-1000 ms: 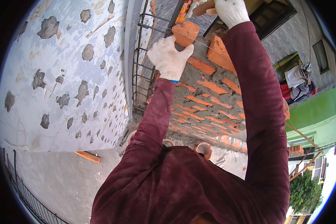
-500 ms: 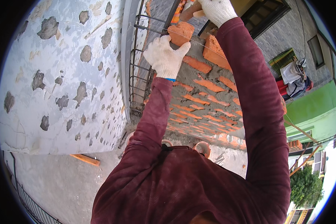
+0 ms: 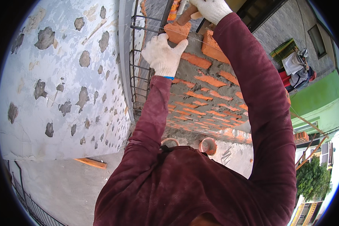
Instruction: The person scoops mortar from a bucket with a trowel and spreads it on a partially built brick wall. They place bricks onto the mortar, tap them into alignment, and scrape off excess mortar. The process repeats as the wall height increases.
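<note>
My right hand (image 3: 211, 10), in a white knit glove, is closed round a tool with a thick brown wooden handle (image 3: 185, 16). The rest of that tool is hidden or too unclear to name. The handle's end meets the top of an orange brick (image 3: 177, 32) at the wall's left end. My left hand (image 3: 162, 54), also gloved, lies against the brick's near side, thumb spread from the fingers; some fingertips are hidden. A thin string line (image 3: 197, 39) crosses over the brick. Another brick (image 3: 213, 47) stands to its right on the brick wall (image 3: 199, 86), amid grey mortar.
A steel rebar cage (image 3: 139, 67) rises just left of my left hand, beside a pitted white wall (image 3: 64, 86). Below are an orange bucket (image 3: 208, 146) and a plank (image 3: 91, 163) on the concrete floor (image 3: 64, 188). Laundry (image 3: 299, 73) hangs far right.
The wooden handle has come down and left, so its end now touches the brick. My left hand stays by the brick. The whole view has shifted slightly.
</note>
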### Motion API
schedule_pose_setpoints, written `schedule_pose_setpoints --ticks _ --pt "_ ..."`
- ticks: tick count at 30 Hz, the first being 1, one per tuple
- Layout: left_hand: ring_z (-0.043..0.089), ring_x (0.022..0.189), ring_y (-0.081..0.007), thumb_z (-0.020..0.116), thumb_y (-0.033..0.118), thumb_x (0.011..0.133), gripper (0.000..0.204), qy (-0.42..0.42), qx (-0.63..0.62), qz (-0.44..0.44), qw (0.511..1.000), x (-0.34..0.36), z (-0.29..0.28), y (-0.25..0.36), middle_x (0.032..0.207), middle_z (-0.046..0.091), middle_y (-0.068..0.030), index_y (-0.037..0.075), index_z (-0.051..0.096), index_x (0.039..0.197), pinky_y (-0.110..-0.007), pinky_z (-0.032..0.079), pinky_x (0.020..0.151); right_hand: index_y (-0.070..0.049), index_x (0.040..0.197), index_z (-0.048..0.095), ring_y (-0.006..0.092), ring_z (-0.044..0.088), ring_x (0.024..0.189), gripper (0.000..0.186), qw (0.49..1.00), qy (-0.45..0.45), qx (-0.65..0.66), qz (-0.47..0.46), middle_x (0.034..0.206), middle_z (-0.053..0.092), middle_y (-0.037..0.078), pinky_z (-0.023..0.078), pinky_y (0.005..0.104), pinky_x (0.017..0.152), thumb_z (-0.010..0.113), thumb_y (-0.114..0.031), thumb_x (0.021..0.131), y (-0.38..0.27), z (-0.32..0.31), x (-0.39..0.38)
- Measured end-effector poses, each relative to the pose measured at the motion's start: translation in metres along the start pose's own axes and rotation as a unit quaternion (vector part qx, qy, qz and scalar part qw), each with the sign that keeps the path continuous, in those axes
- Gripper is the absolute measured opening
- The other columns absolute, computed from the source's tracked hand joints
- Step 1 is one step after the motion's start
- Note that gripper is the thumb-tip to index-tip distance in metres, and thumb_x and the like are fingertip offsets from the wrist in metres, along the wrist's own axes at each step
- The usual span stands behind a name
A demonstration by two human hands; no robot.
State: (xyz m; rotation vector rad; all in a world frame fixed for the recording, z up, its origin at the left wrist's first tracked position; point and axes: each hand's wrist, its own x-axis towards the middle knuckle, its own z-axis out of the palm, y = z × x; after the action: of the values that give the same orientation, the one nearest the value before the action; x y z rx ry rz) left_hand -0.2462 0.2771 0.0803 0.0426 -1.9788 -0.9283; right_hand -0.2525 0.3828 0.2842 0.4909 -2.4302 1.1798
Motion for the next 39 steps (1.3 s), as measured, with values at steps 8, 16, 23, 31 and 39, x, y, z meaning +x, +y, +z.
schedule_pose_setpoints --ticks 8,16,23,31,39 --pt "0.065 0.082 -0.0261 0.088 0.053 0.075 0.064 -0.054 -0.128 0.046 0.989 -0.014 -0.035 -0.021 0.088 0.067 -0.0086 0.005 0.073 0.116 -0.041 0.052 0.071 0.0 0.118 0.058 0.0261 0.073 0.083 0.028 0.965 0.2 0.111 -0.125 0.103 0.07 0.019 0.059 0.0311 0.063 0.054 -0.026 0.108 -0.021 -0.097 -0.125" --pt "0.063 0.081 -0.0233 0.082 0.029 0.083 0.041 -0.474 -0.138 0.004 0.87 -0.138 -0.097 -0.097 0.089 0.066 -0.008 0.005 0.074 0.116 -0.037 0.053 0.076 0.006 0.134 0.049 0.0258 0.07 0.08 0.045 0.785 0.538 0.218 0.216 0.078 0.062 0.007 0.06 0.0489 0.077 0.054 -0.032 0.11 0.131 -0.06 -0.46" --pt "0.071 0.097 -0.0372 0.054 0.054 0.092 0.052 -0.845 -0.022 0.055 0.531 -0.377 -0.152 -0.255 0.095 0.074 -0.0177 0.007 0.075 0.095 -0.049 0.053 0.085 -0.002 0.103 0.063 0.0231 0.059 0.054 0.028 0.632 0.122 0.064 0.763 0.068 0.06 0.007 0.05 0.039 0.05 0.066 -0.03 0.097 0.211 0.046 -0.75" --pt "0.062 0.127 -0.0392 0.057 0.055 0.098 0.07 -0.777 0.006 -0.32 0.542 -0.454 -0.259 -0.21 0.129 0.067 -0.0281 -0.004 0.062 0.135 -0.042 0.046 0.108 -0.005 0.105 0.057 0.0174 0.054 0.053 0.028 0.546 -0.049 0.29 0.784 0.071 0.053 0.003 0.052 0.0366 0.05 0.073 -0.024 0.092 0.281 0.039 -0.726" --pt "0.025 0.151 -0.0518 0.07 0.067 0.085 0.105 -0.823 0.169 -0.312 0.443 -0.577 -0.298 -0.157 0.162 0.026 -0.0345 0.007 0.029 0.162 -0.055 0.03 0.122 0.0 0.115 0.074 0.0391 0.073 0.104 0.039 0.589 -0.64 -0.169 0.464 0.11 0.074 0.026 0.059 0.0453 0.085 0.068 -0.02 0.082 0.453 0.175 -0.75"
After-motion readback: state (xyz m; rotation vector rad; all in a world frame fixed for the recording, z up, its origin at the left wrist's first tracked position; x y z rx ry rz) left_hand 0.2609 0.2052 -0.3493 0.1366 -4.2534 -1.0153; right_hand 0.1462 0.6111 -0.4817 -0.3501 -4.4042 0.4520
